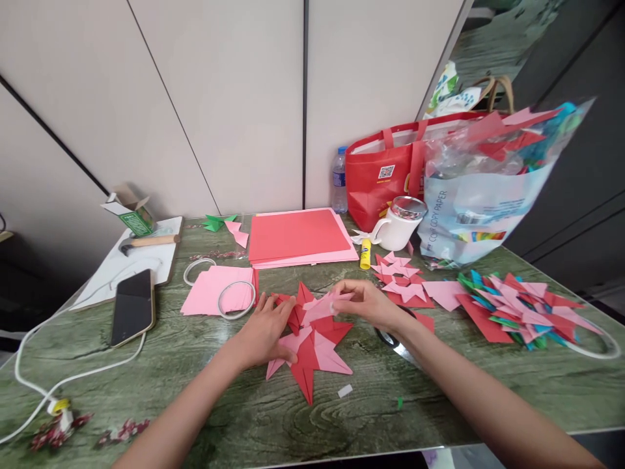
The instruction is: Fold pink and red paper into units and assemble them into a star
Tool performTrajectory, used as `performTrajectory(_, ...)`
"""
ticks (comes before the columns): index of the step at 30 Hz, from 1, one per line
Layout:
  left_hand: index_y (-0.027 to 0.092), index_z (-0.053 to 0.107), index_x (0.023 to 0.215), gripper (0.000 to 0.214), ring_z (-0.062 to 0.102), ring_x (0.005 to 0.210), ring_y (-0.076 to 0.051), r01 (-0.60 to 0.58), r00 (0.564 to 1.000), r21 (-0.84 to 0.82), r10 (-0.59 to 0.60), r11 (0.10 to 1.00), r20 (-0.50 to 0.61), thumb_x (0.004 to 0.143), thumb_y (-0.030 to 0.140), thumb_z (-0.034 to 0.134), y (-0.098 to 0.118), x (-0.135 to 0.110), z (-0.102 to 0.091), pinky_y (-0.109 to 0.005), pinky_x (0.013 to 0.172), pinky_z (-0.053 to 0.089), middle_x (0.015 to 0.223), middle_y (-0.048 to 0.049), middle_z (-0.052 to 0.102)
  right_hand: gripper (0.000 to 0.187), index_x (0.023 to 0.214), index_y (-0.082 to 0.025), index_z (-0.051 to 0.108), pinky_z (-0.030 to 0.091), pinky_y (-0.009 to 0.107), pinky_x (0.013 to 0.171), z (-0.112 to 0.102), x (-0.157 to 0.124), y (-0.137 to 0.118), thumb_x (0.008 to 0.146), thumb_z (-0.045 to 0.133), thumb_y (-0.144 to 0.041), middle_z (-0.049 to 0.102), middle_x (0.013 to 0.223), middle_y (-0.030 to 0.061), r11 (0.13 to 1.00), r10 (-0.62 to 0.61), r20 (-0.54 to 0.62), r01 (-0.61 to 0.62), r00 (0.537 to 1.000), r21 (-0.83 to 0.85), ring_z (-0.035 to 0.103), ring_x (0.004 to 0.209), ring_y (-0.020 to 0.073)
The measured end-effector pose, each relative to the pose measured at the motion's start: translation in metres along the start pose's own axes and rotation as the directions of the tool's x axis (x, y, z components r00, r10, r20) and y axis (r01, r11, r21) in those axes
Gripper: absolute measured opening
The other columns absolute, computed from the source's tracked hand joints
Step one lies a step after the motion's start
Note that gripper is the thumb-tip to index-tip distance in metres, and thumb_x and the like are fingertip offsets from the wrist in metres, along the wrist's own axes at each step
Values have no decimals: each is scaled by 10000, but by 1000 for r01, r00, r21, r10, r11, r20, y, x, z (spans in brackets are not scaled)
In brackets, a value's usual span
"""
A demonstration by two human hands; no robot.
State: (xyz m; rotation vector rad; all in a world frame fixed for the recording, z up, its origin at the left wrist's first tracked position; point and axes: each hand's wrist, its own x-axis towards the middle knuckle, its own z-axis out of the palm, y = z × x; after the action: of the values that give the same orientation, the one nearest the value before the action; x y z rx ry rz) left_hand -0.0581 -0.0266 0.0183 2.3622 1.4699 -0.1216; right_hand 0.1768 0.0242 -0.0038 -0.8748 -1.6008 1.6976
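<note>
A folded paper star (307,355) with red and pink points lies on the table in front of me. My left hand (266,329) rests on its left side, fingers spread flat over the paper. Pinched in my right hand (364,301) is a pink folded paper piece (319,307) at the star's upper right. Where that piece meets the star is partly covered by my fingers. Just below my right forearm lies a pair of scissors (389,339), partly hidden. A small white strip (345,391) is on the table below the star.
Pink paper squares (202,290) and a tape roll (237,299) lie to the left, near a phone (133,307) and a hammer (151,241). Behind are red sheets (297,236), a glue stick (365,254) and a white mug (398,228). Folded paper pieces (527,309) are heaped at right.
</note>
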Motion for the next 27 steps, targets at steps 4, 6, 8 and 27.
performTrajectory(4,227,312,1338,936,306,1280,-344,-33,998,-49,30,998,-52,559,479,764,-5,-4,2,-553,1067,135,1399,-130,398,404,985,-158,546,428,210,572,5,5,-2,675,728,-342,608,719,-17,995,26,114,-36,993,92,555,608,91)
performTrajectory(6,218,340,1333,947,321,1269,-346,-35,997,-71,30,997,-77,537,496,770,-7,-5,4,-547,1069,137,1378,-139,421,480,1052,-170,497,396,190,541,10,10,-5,667,737,-326,593,671,-47,995,47,193,-64,980,82,522,552,73)
performTrajectory(8,191,323,1352,1018,327,1263,-350,-17,995,-85,8,996,-104,499,500,786,-9,-5,6,-537,1070,146,1346,-160,446,449,1067,-166,485,399,194,561,15,16,-8,710,699,-336,600,673,-45,998,37,263,-50,964,44,525,557,75)
performTrajectory(27,196,-144,1424,1387,327,1290,-330,-31,980,-159,-1,987,-199,458,530,794,-19,-4,23,-548,1064,170,1390,-181,396,42,818,-170,559,446,322,867,70,31,35,801,558,-131,548,995,79,667,-453,332,562,827,-489,514,1017,179)
